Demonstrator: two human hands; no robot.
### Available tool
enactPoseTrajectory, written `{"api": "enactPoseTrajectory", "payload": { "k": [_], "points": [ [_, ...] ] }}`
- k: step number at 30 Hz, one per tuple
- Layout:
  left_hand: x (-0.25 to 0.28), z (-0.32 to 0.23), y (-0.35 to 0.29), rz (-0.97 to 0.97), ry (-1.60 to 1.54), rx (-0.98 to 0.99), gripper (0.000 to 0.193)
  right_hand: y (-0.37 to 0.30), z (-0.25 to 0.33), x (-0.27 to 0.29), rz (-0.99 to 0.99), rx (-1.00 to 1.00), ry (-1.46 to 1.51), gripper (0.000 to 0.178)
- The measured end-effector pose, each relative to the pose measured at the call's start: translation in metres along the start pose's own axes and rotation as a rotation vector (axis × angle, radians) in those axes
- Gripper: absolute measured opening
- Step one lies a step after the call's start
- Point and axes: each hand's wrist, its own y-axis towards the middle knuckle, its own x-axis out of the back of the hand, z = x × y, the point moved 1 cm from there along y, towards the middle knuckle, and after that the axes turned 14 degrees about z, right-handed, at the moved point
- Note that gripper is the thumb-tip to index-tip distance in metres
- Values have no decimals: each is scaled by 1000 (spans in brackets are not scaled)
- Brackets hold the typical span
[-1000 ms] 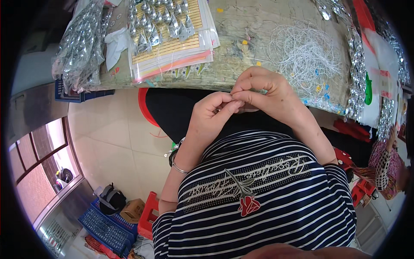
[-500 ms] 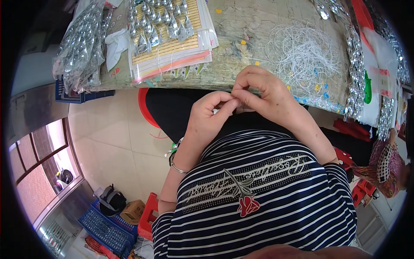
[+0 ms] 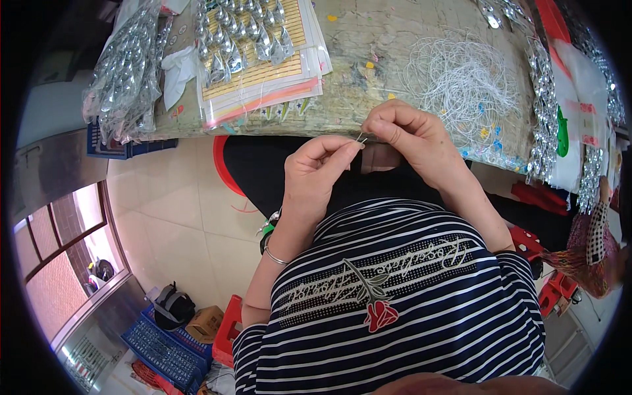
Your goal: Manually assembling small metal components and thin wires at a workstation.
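Note:
My left hand (image 3: 320, 166) is closed in a pinch, thumb against forefinger, on the end of a thin white string (image 3: 361, 137). Just right of it, my right hand (image 3: 416, 135) pinches the same short bit of string between its fingertips. Both hands are held over my lap at the table's near edge, with a small gap between them. Past my right hand, a loose tangle of white string (image 3: 461, 82) lies on the table. Silver twisted spiral ornaments (image 3: 247, 36) rest on a yellow and white printed sheet (image 3: 253, 89) at the left.
Bagged silver spirals (image 3: 125, 72) hang over the table's left edge, above a blue crate (image 3: 131, 148). More silver strands (image 3: 541, 112) and a green tool (image 3: 562, 131) lie at the right. A red stool (image 3: 220, 164) is under the table. Another person's patterned sleeve (image 3: 596, 243) shows at far right.
My fingertips have drawn apart. The right hand has shifted slightly up and right, and a short piece of string now shows between the hands.

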Motion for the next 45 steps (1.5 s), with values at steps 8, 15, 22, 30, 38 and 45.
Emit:
{"api": "enactPoseTrajectory", "payload": {
  "k": [8, 15, 22, 30, 38, 45],
  "points": [
    [4, 3, -2, 38, -50, 19, 9, -8, 3, -4, 23, -119, 189, 14],
    [4, 2, -4, 72, -2, 73, 10, -4, 1, -5, 21, -16, -4, 8],
    [0, 3, -2, 57, 38, 28, 10, -5, 0, -5, 14, -5, 11, 10],
    [3, 3, -3, 77, 12, 41, 9, -8, -3, -3, 45, -97, 199, 18],
    [8, 8, -4, 148, -128, 90, 10, -4, -7, -2, 108, -41, 134, 20],
    [7, 7, -3, 139, -101, 89, 9, -4, -3, -3, 74, 97, -230, 10]
  ]
}}
